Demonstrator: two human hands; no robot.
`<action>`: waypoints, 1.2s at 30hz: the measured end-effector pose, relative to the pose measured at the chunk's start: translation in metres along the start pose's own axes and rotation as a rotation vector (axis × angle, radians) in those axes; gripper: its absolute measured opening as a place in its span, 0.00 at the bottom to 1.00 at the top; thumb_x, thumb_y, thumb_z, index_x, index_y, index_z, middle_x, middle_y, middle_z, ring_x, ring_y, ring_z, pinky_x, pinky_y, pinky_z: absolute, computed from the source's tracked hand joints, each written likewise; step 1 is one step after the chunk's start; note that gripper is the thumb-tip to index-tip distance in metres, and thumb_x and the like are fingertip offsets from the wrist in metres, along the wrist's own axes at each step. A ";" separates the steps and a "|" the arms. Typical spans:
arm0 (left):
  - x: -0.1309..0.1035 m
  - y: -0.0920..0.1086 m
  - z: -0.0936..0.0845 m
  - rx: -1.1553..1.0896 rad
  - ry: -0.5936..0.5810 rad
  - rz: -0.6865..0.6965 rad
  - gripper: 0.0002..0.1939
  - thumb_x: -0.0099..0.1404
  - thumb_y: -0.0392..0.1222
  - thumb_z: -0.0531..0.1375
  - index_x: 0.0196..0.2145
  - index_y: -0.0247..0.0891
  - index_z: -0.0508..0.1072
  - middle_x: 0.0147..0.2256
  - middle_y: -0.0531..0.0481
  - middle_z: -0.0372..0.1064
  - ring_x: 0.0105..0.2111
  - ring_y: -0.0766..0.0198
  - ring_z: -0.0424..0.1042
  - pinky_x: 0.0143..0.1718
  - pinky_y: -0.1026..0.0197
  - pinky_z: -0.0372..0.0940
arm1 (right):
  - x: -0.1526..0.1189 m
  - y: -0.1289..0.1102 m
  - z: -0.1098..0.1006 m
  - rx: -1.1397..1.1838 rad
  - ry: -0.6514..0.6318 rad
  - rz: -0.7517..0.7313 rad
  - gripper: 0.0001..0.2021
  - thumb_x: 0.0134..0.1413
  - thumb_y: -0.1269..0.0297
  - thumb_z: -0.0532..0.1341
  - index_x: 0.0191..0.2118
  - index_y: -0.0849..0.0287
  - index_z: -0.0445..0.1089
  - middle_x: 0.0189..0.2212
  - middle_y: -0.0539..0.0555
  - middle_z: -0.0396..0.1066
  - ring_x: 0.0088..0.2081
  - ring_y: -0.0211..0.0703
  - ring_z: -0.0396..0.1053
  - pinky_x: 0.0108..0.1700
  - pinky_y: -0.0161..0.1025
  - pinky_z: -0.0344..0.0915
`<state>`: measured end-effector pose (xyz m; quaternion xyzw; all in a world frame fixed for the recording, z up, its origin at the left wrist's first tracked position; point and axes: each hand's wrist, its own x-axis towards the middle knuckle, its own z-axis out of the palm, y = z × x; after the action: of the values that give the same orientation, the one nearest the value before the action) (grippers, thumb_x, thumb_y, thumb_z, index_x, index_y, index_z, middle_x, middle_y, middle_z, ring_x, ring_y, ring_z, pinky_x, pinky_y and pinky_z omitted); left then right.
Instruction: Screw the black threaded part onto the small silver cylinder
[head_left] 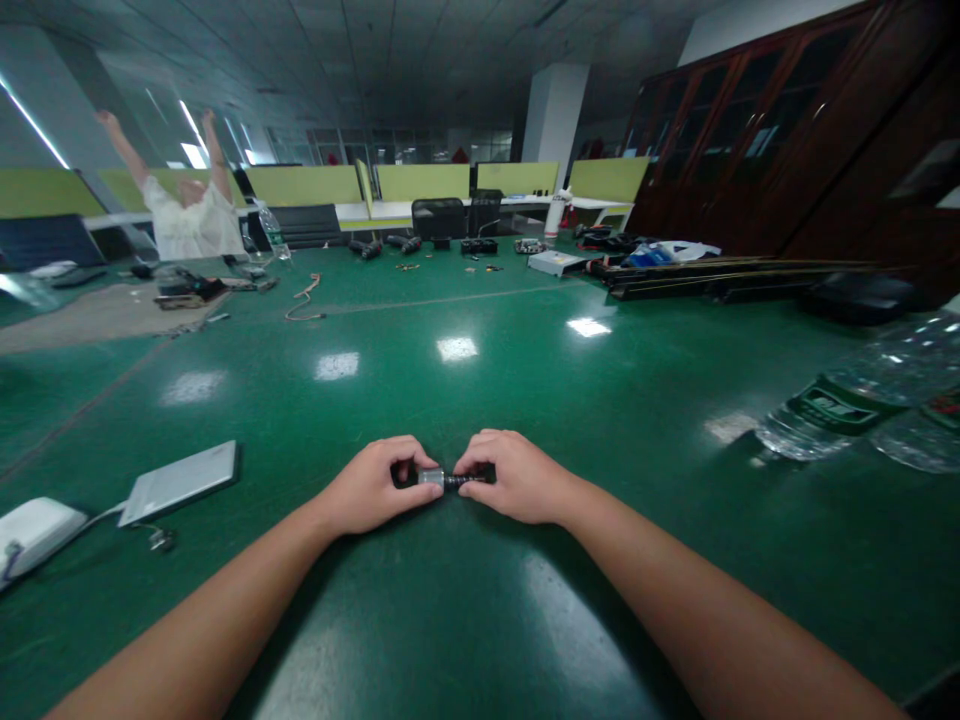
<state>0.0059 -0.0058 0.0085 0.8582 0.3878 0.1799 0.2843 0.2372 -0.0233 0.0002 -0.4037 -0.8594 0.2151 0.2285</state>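
Just above the green table (390,390), my two hands meet over a small metal part. My left hand (384,487) is closed, thumb and fingers pinching a short silver metal cylinder (431,477). From the cylinder's right end runs a dark ridged shaft (452,482), which looks like a screw or a spring. The thumb and fingertips of my right hand (517,477) close around this dark shaft. Cylinder and shaft lie in one line, end to end; whether they are joined cannot be made out. The far end of the shaft is partly hidden by my right fingers.
At left lie a flat silver device (184,483) and a white box (37,535) with a cable. Clear plastic bottles (832,410) lie at right. Long dark strips (675,278) and power drills (365,248) sit farther back. A person (195,220) across the table raises both arms.
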 end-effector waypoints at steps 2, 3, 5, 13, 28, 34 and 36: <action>0.000 0.000 0.000 0.002 0.005 0.001 0.12 0.61 0.48 0.64 0.37 0.38 0.77 0.33 0.51 0.72 0.31 0.65 0.67 0.33 0.63 0.61 | 0.000 0.000 0.000 -0.004 -0.002 0.005 0.07 0.51 0.68 0.66 0.38 0.58 0.77 0.32 0.52 0.74 0.37 0.41 0.68 0.41 0.37 0.61; 0.001 0.000 0.000 0.001 0.005 0.001 0.12 0.61 0.48 0.64 0.37 0.38 0.77 0.33 0.51 0.72 0.31 0.65 0.67 0.33 0.63 0.61 | 0.000 0.000 -0.001 -0.008 -0.003 0.009 0.07 0.51 0.68 0.66 0.38 0.58 0.77 0.32 0.52 0.74 0.37 0.41 0.68 0.41 0.37 0.61; 0.001 0.000 0.001 -0.002 0.003 -0.001 0.12 0.61 0.48 0.64 0.37 0.38 0.77 0.33 0.51 0.72 0.31 0.65 0.68 0.33 0.63 0.61 | 0.000 0.000 -0.002 -0.014 -0.006 0.013 0.07 0.51 0.68 0.66 0.38 0.58 0.78 0.32 0.52 0.74 0.37 0.41 0.68 0.41 0.37 0.61; 0.001 0.001 0.001 0.002 0.006 0.000 0.11 0.61 0.48 0.64 0.37 0.38 0.77 0.32 0.51 0.72 0.30 0.65 0.67 0.33 0.63 0.60 | 0.000 0.000 -0.005 -0.029 -0.012 0.021 0.07 0.51 0.68 0.66 0.38 0.58 0.78 0.32 0.52 0.75 0.37 0.41 0.68 0.41 0.37 0.61; 0.001 -0.001 0.001 0.004 0.006 -0.008 0.12 0.62 0.49 0.63 0.36 0.38 0.77 0.32 0.51 0.72 0.30 0.65 0.67 0.32 0.64 0.60 | -0.003 0.003 -0.008 -0.013 -0.007 0.057 0.06 0.49 0.69 0.66 0.36 0.58 0.77 0.31 0.52 0.73 0.34 0.39 0.67 0.38 0.36 0.61; 0.001 -0.002 0.001 0.014 -0.003 -0.008 0.11 0.62 0.48 0.63 0.36 0.38 0.77 0.32 0.51 0.72 0.30 0.65 0.67 0.33 0.64 0.60 | -0.003 0.003 -0.011 -0.005 -0.019 0.076 0.06 0.49 0.70 0.66 0.36 0.59 0.77 0.30 0.51 0.72 0.33 0.38 0.67 0.37 0.35 0.60; 0.000 -0.001 0.000 0.016 -0.004 -0.012 0.11 0.62 0.48 0.63 0.36 0.38 0.77 0.32 0.51 0.72 0.30 0.65 0.67 0.32 0.64 0.60 | -0.004 0.003 -0.011 -0.002 -0.021 0.081 0.06 0.49 0.70 0.65 0.36 0.59 0.77 0.30 0.51 0.72 0.33 0.38 0.67 0.37 0.35 0.60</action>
<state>0.0055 -0.0048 0.0074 0.8584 0.3937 0.1735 0.2793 0.2475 -0.0224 0.0069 -0.4360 -0.8450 0.2276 0.2101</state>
